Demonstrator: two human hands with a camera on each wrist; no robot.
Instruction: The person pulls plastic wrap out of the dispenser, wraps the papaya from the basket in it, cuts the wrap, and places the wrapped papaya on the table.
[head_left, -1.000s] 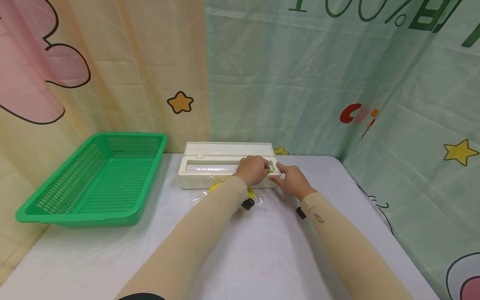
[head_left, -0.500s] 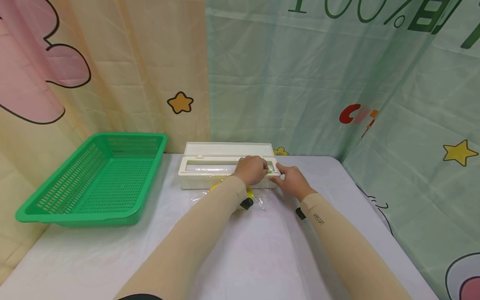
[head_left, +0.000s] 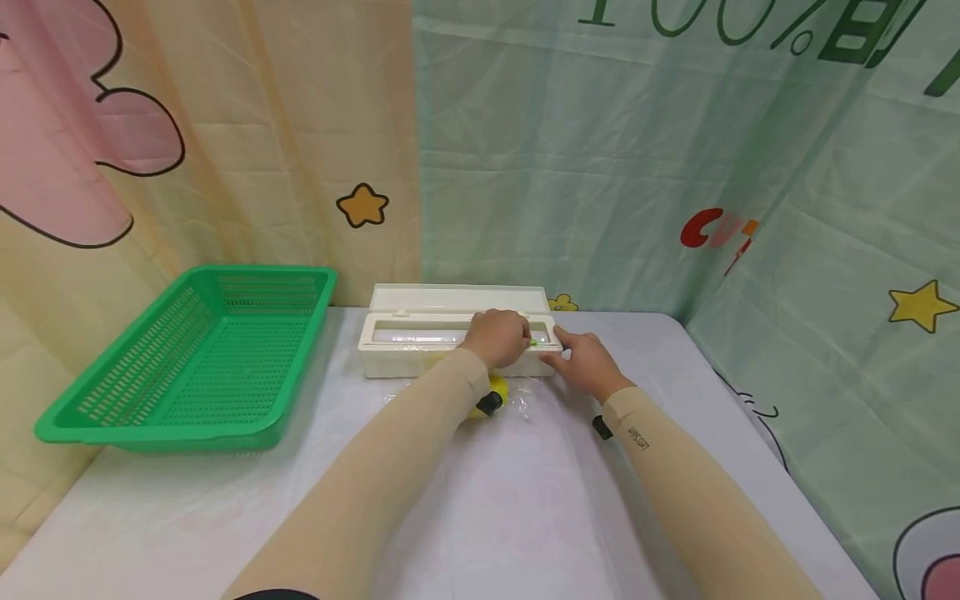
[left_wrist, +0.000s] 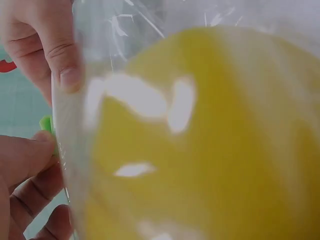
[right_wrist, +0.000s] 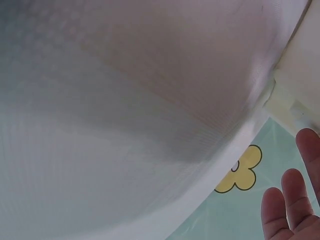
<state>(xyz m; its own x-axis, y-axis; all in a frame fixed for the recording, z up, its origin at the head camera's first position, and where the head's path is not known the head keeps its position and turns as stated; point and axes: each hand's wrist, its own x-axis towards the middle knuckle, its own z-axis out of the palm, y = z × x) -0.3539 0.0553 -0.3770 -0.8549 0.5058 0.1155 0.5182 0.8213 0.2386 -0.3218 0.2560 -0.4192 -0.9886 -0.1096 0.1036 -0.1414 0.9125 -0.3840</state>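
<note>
A white cling film dispenser (head_left: 397, 362) lies on the table with its lid (head_left: 457, 296) raised at the back. My left hand (head_left: 497, 337) pinches the small green slide cutter (left_wrist: 46, 123) on the box's front edge, near the right end. My right hand (head_left: 588, 360) grips that right end, its thumb pressing the front in the left wrist view. Clear film (head_left: 522, 402) hangs from the front onto the table. Beneath my left wrist is a round yellow thing (left_wrist: 215, 140), seen through the film; its kind is unclear. In the right wrist view, right-hand fingers (right_wrist: 295, 197) extend beside the box.
A green plastic basket (head_left: 183, 437) stands on the left of the white-covered table (head_left: 517, 517). Printed curtains (head_left: 540, 167) hang close behind the table and along its right side. A roll (head_left: 420, 336) shows inside the dispenser's opening.
My left hand has slid slightly left along the dispenser, and the green cutter has moved with it. The right hand keeps its place at the box's end.
</note>
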